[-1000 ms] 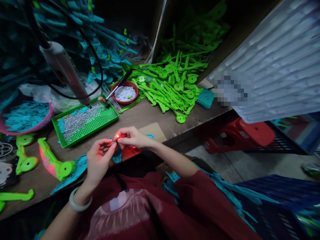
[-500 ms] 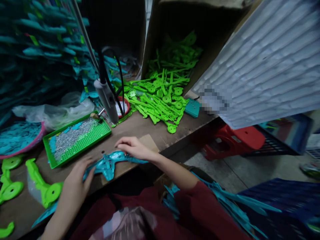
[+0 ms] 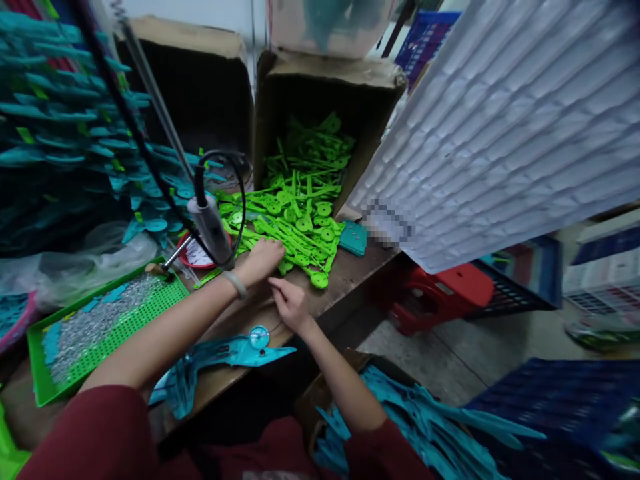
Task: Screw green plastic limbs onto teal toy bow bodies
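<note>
My left hand (image 3: 264, 260) reaches over the near edge of a heap of bright green plastic parts (image 3: 300, 213). Its fingers bend down out of sight, so any hold is hidden. Just to the right and nearer to me, my right hand (image 3: 291, 303) is closed with thumb and index finger together, apart from the heap. Whatever it might pinch is too small to make out. Below both hands, a turquoise plastic part (image 3: 235, 350) lies at the table's front edge, with a round turquoise disc (image 3: 259, 337) on it. Neither hand touches this part.
A green perforated tray (image 3: 120, 353) of small metal pieces stands left, a hammer (image 3: 173, 257) lying across its corner. Behind it are a grey hanging tool (image 3: 213, 230) and a red bowl (image 3: 197, 259). A cardboard box (image 3: 345, 72) backs the heap. A red stool (image 3: 450, 293) stands right.
My left hand has left the turquoise part and swung forward and right to the green heap. My right hand has come off the part too. The turquoise part now lies turned, and the view has shifted.
</note>
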### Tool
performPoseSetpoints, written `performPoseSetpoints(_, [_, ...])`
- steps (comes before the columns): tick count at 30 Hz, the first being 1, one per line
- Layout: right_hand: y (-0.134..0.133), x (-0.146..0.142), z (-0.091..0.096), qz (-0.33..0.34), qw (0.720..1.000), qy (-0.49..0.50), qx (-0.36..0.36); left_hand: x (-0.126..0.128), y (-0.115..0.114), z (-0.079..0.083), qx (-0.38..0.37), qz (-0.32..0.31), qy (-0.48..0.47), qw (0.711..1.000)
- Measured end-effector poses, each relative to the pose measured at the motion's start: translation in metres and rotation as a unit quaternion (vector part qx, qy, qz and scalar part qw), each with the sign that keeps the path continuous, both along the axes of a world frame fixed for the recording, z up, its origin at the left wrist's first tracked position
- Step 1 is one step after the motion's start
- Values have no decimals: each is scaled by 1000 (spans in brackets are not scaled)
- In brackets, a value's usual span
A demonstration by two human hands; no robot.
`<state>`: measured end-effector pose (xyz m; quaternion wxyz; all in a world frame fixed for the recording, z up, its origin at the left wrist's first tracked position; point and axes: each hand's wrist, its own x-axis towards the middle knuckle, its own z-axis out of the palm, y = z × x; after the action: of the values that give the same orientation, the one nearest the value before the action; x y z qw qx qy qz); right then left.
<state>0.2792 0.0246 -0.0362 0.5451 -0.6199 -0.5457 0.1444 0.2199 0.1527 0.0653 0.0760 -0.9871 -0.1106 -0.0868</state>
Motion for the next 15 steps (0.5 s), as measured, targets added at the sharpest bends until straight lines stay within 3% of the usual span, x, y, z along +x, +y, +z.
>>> performPoseSetpoints(2, [-3, -2, -2, 4, 999, -39, 16, -1, 13, -5, 14, -8, 10, 1000])
performPoseSetpoints(5, [-5, 0, -7, -11, 995, -86, 39, -16, 15, -4, 36, 8, 4, 999])
performPoseSetpoints(10, [-19, 3, 2, -86, 983, -137, 89, -69, -9, 26, 63, 24, -53, 996])
performPoseSetpoints(12, [-27, -4, 16, -132, 974, -149, 109, -104, -17, 41, 58, -37, -109, 992])
performPoseSetpoints(15, [-37, -30, 35, -109, 974, -154, 125, -161, -24, 57, 33, -175, -208, 962])
